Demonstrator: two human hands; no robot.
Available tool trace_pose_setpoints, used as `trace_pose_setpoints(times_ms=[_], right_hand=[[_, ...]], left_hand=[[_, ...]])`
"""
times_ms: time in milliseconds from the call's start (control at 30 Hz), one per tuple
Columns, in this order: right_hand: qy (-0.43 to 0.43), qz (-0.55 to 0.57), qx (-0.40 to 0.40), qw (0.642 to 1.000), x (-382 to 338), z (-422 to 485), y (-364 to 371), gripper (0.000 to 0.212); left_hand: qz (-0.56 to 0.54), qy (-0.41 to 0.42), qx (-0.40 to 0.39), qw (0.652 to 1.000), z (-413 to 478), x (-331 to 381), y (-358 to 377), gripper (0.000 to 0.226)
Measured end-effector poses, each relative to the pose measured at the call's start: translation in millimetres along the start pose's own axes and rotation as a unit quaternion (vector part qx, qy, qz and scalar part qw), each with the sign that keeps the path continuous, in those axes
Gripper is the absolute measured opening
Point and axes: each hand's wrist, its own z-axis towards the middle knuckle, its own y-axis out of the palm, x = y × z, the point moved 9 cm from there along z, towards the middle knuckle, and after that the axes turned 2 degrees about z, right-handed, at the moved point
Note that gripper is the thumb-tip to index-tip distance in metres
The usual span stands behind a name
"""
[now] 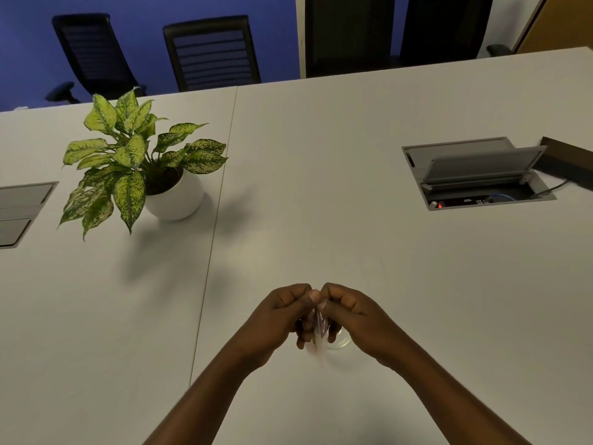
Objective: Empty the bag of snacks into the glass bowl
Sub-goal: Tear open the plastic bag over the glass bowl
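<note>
1. Two bare arms reach out over a white table [385, 268].
2. The left hand [279, 319] and the right hand [349, 316] meet in the middle, thumbs almost touching.
3. Both hands pinch the top of a small clear bag [318, 332]. The fingers are curled in tight on it.
4. The bag hangs down between the hands. It is blurry, so I cannot tell what is inside.
5. Just under the hands sits a glass bowl [340, 343]. Only a bit of its rim shows past the right hand. I cannot tell what is in it.
6. Farther off on the left stands a round white pot [179, 200] with dark soil and a plant [128, 162] with spotty green leaves.
7. On the right, a grey box [478, 175] is set into the table. Its lid is tipped up, and plugs and a cable show inside.
8. At the left edge is a flat grey panel [22, 213] with its lid down.
9. Past the table are black chairs [208, 53] and a blue wall [144, 8].
</note>
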Motion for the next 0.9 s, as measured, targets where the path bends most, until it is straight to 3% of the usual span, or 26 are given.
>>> trace_pose_setpoints(times_ms=[200, 433, 700, 900], right_hand=[[-0.070, -0.089, 0.031, 0.993, -8, 3, -4, 0.024], [-0.085, -0.103, 0.016, 0.991, -11, 9, -8, 0.027], [-0.097, -0.117, 0.008, 0.988, -17, 22, -21, 0.025], [-0.121, -0.137, 0.048, 0.982, -18, 24, -24, 0.025]], left_hand=[[-0.019, 0.000, -0.040, 0.999, 2, 1, 3, 0.037], [0.145, 0.010, -0.044, 0.988, 10, 9, -7, 0.030], [0.078, 0.023, -0.070, 0.994, 22, 18, -7, 0.032], [0.066, 0.026, -0.070, 0.995, 27, 16, -7, 0.037]])
